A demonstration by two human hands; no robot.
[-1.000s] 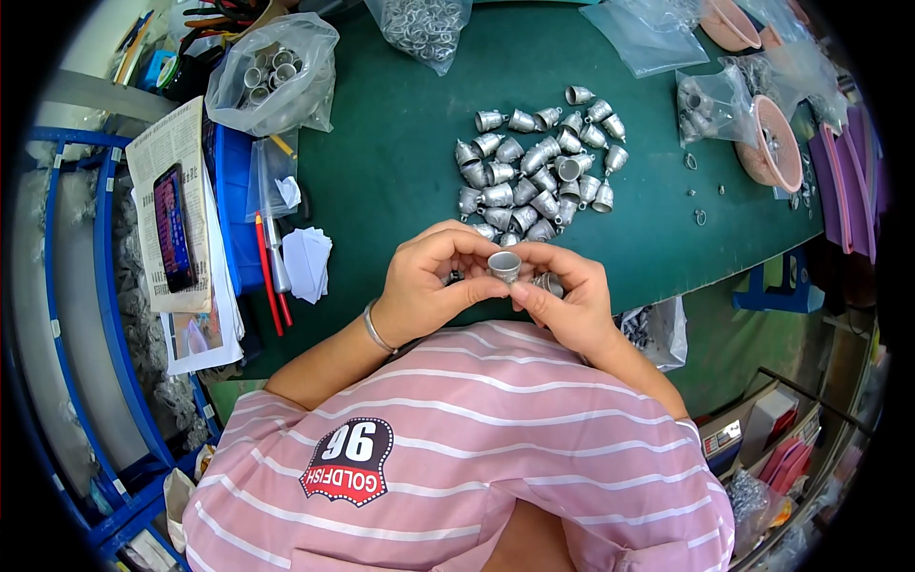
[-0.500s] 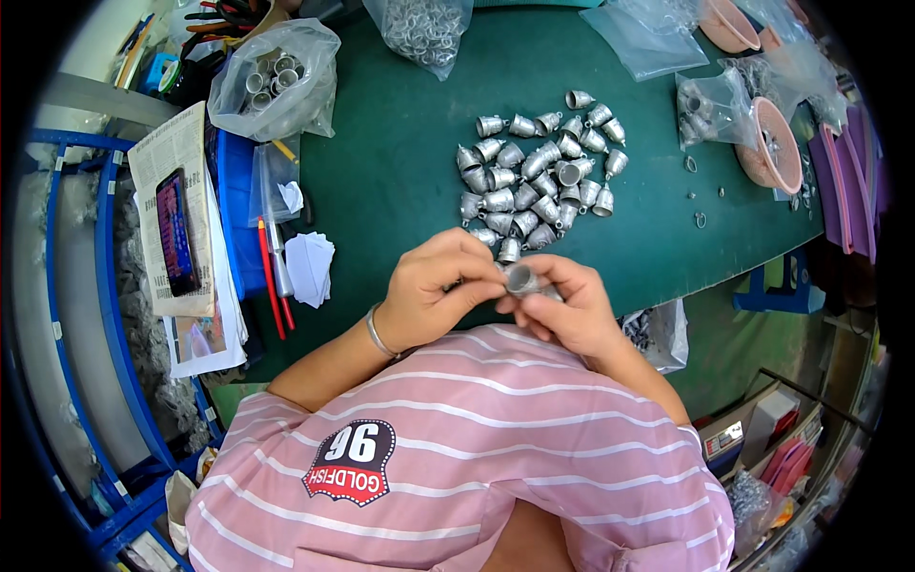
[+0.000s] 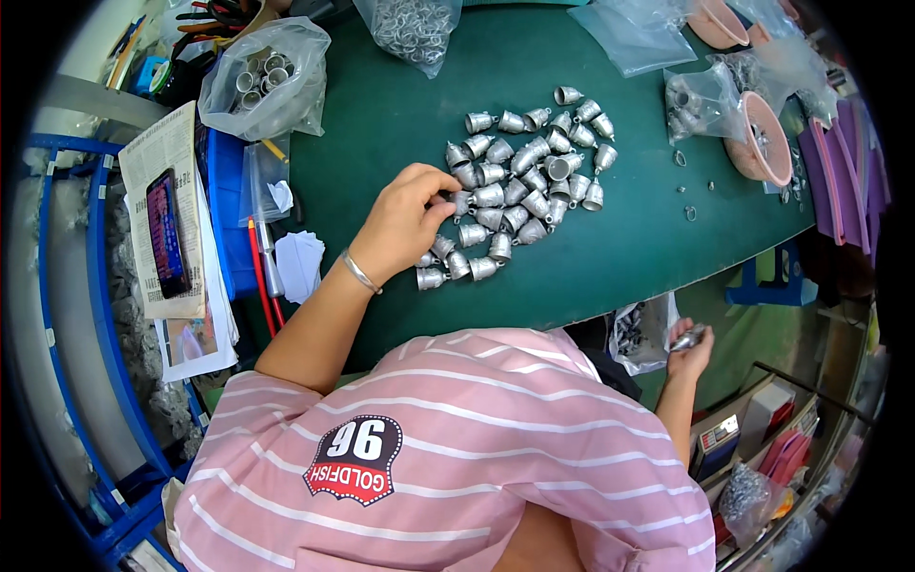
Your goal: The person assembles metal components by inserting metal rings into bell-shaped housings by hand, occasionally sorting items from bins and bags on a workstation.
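Observation:
Many small silver metal bells point(image 3: 536, 204), each with a loop on its top, lie in a loose heap on the green table. My left hand point(image 3: 410, 214) is at the heap's left side, thumb and fingers closed on one bell point(image 3: 459, 203). Out past the table's right front edge, my right hand point(image 3: 690, 354) is curled round silver bells point(image 3: 688, 337); how many it holds I cannot tell. Beside that hand is a clear plastic bag point(image 3: 672, 329) with dark grey metal pieces inside.
A plastic bag of metal cups point(image 3: 310, 100) and a bag of rings point(image 3: 412, 33) stand at the back. Pink baskets point(image 3: 783, 172) and loose rings point(image 3: 690, 214) are to the right. At left lie a phone point(image 3: 169, 234), newspaper, red pens and paper slips point(image 3: 300, 267).
My hands, together over the table's front edge before, have parted. The left went up and left to the heap; the right went down and right, beside the bag. More bells show at the heap's near-left end.

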